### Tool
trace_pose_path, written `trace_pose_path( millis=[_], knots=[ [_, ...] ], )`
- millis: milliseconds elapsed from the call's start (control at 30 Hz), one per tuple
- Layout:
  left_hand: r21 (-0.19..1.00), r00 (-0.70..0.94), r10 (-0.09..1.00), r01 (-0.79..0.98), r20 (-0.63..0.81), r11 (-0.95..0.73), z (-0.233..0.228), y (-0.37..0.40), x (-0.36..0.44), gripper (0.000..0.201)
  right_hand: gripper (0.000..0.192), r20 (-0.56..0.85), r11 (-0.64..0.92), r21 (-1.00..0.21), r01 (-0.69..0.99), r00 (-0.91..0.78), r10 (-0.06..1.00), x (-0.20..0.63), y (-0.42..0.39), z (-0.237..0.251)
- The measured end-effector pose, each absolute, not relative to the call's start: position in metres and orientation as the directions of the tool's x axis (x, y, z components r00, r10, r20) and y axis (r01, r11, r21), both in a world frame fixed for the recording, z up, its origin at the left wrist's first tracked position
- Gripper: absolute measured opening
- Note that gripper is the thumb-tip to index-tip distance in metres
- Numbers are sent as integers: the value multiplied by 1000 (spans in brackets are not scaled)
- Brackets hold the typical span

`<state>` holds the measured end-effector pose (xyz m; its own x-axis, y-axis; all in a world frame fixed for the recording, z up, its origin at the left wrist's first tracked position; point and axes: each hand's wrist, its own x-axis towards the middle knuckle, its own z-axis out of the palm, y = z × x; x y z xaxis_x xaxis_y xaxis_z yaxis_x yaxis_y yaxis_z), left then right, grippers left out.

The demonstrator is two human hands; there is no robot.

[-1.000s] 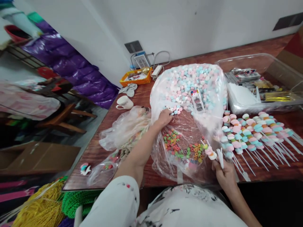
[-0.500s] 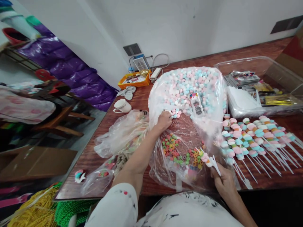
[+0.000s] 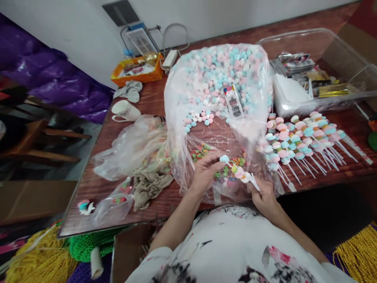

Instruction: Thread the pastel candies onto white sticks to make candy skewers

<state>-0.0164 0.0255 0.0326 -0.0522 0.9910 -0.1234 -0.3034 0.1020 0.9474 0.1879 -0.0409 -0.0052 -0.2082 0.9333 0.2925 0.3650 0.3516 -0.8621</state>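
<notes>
- Here's a white mug (image 3: 128, 112) on the worktop (image 3: 153, 94), handle pointing left!
- Right behind it, a crumpled grey cloth (image 3: 131, 91), and beyond that an orange tray (image 3: 141, 79).
- Nearer the front edge, a bunched brown rag (image 3: 151, 186).
- Over on the left, glossy purple wrapping (image 3: 55, 74) bulges behind a wooden chair (image 3: 55, 133), only partly visible.
- Down low, a cardboard box (image 3: 32, 198), then yellow cord (image 3: 39, 259) beside green cord (image 3: 91, 241)!

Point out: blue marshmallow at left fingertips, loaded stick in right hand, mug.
Blue marshmallow (image 3: 224, 159): head view, middle of its face.
Loaded stick (image 3: 240, 172): head view, its pink section.
Mug (image 3: 128, 111): head view, side wall.
</notes>
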Motion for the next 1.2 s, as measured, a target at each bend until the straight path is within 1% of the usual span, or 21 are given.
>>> trace_pose_path(
  millis=[200, 333, 433, 500, 633, 700, 800, 933, 1067, 1133, 1200],
  knots=[
    [972, -106, 994, -232, 12, -37, 23, 20, -11, 27, 20, 305, 372, -831, 414, -220, 927, 190, -46, -2],
    [982, -115, 978, -57, 175, -182, 22, 16, -13, 26, 20, 306, 374, -821, 431, -222, 926, 189, -48, -3],
    [949, -127, 942, 109, 310, -297, 25, 12, -14, 25, 19, 317, 375, -827, 418, -205, 926, 187, -49, -4],
    [916, -132, 915, 186, 382, -356, 28, 10, -14, 23, 18, 331, 384, -831, 403, -197, 923, 186, -50, -4],
    [873, -126, 877, 237, 463, -426, 31, 9, -12, 24, 19, 368, 407, -831, 379, -176, 913, 183, -52, -4],
    [869, -135, 870, 233, 474, -437, 32, 9, -11, 24, 20, 377, 409, -833, 372, -160, 913, 181, -54, -4],
    [887, -177, 876, 204, 449, -413, 28, 9, -8, 22, 21, 377, 403, -846, 348, -142, 915, 178, -56, -4],
    [925, -226, 897, 86, 381, -371, 20, 7, -6, 21, 22, 363, 381, -878, 291, -115, 925, 173, -58, -9],
    [957, -249, 929, -23, 275, -289, 17, 4, -2, 20, 28, 327, 341, -915, 217, -95, 940, 170, -58, -13],
    [960, -258, 936, -85, 239, -268, 19, 3, 0, 21, 29, 313, 326, -922, 211, -96, 945, 170, -58, -14],
    [957, -266, 936, -109, 233, -269, 20, 3, 1, 21, 29, 313, 327, -919, 218, -96, 945, 170, -58, -14]
  ],
)
